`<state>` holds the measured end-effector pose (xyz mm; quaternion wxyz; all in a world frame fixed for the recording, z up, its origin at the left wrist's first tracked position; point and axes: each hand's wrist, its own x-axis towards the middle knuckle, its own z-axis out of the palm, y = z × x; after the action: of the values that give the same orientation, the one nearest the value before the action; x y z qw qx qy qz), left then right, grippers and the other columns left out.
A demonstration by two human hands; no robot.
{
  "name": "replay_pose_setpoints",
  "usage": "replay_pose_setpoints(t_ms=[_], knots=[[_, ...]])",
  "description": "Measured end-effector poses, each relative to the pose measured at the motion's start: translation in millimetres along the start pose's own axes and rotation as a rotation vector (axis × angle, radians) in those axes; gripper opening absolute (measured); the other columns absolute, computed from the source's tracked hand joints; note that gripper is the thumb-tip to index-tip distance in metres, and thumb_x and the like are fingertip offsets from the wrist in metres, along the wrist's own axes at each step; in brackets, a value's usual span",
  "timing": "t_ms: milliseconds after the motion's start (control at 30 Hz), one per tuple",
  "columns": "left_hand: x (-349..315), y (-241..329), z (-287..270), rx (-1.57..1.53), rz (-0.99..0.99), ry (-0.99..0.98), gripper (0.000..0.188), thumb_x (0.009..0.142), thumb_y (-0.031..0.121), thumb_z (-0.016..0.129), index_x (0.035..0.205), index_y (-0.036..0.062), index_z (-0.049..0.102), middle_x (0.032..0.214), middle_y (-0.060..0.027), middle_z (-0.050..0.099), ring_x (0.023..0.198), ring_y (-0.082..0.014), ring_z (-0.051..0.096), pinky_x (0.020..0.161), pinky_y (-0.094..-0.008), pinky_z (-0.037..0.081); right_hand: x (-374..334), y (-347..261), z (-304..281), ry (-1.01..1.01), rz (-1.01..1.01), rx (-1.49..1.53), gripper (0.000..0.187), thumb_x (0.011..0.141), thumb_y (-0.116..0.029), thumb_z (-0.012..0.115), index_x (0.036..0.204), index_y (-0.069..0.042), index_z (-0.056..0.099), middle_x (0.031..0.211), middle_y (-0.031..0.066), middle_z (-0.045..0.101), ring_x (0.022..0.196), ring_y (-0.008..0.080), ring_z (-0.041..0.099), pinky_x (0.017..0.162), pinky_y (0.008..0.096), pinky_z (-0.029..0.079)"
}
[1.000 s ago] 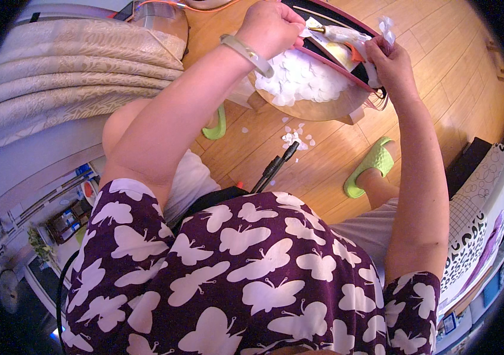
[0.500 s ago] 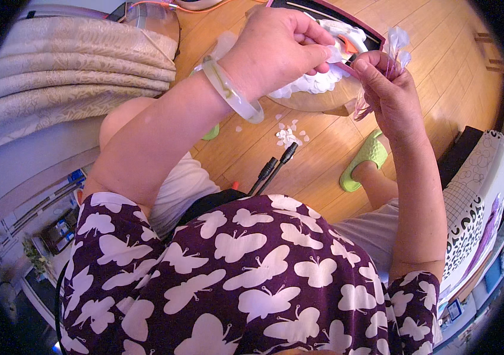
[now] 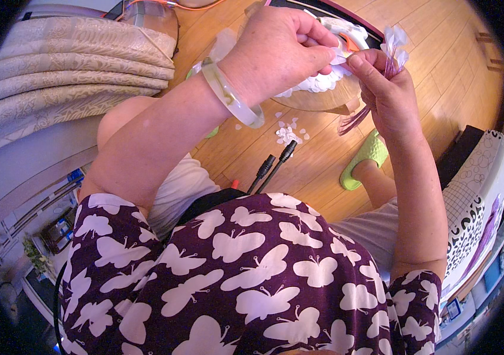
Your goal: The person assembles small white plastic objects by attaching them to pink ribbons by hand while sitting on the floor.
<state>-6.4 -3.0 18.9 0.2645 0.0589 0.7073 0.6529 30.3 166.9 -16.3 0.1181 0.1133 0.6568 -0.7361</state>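
Note:
My left hand (image 3: pixel 278 56), with a pale bangle (image 3: pixel 230 94) on its wrist, pinches a small white petal (image 3: pixel 338 58) between thumb and fingertips. Close beside it, my right hand (image 3: pixel 389 92) is closed around a bundle of thin pinkish stems (image 3: pixel 355 121). Translucent white petals (image 3: pixel 395 44) fan out at the bundle's upper end, and the loose stem ends hang below the fist. The petal reaches my right thumb and forefinger; whether it touches a stem is too small to tell. Beneath the hands, a heap of white petals (image 3: pixel 322 81) lies on a round wooden surface (image 3: pixel 314 102).
A dark tray with a red rim (image 3: pixel 367 22) sits beyond the petals. Loose petals (image 3: pixel 290 131) are scattered on the wooden floor. Two black cable plugs (image 3: pixel 277 165) stick up near my lap. Draped patterned fabric (image 3: pixel 80 65) is at left, a green slipper (image 3: pixel 360 165) at right.
My right thumb and forefinger have come in to the petal in my left hand. The stem bundle has tilted, its loose ends now lower and farther left. My left hand has barely moved.

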Motion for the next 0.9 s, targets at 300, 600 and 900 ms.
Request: replay_pose_setpoints(t_ms=[300, 600, 900], knots=[[0.4, -3.0, 0.5, -0.097, 0.021, -0.002, 0.012, 0.075, 0.002, 0.060, 0.084, -0.0051, 0.057, 0.073, -0.0059, 0.060, 0.063, -0.0078, 0.057, 0.057, -0.0180, 0.047, 0.7, -3.3, -0.2, -0.002, 0.006, -0.058, 0.014, 0.074, -0.019, 0.065, 0.076, -0.006, 0.060, 0.053, -0.0075, 0.044, 0.044, 0.0016, 0.032, 0.040, 0.0185, 0.021], [-2.5, 4.3, -2.0, -0.089, -0.016, -0.016, 0.012, 0.076, 0.003, 0.059, 0.085, -0.0050, 0.057, 0.073, -0.0062, 0.060, 0.062, -0.0080, 0.057, 0.057, -0.0181, 0.047, 3.9, 0.8, -3.1, -0.036, -0.006, -0.058, 0.014, 0.077, -0.017, 0.062, 0.081, -0.004, 0.059, 0.053, -0.0076, 0.044, 0.040, 0.0001, 0.027, 0.037, 0.0176, 0.016], [0.2, -1.8, 0.0, -0.089, -0.005, -0.016, 0.013, 0.077, 0.004, 0.059, 0.086, -0.0058, 0.056, 0.074, -0.0075, 0.061, 0.064, -0.0088, 0.057, 0.058, -0.0181, 0.047, 3.9, -3.7, -2.6, -0.044, 0.020, -0.110, 0.016, 0.073, -0.021, 0.066, 0.073, -0.008, 0.059, 0.052, -0.0079, 0.042, 0.044, 0.0023, 0.032, 0.040, 0.0193, 0.021]])
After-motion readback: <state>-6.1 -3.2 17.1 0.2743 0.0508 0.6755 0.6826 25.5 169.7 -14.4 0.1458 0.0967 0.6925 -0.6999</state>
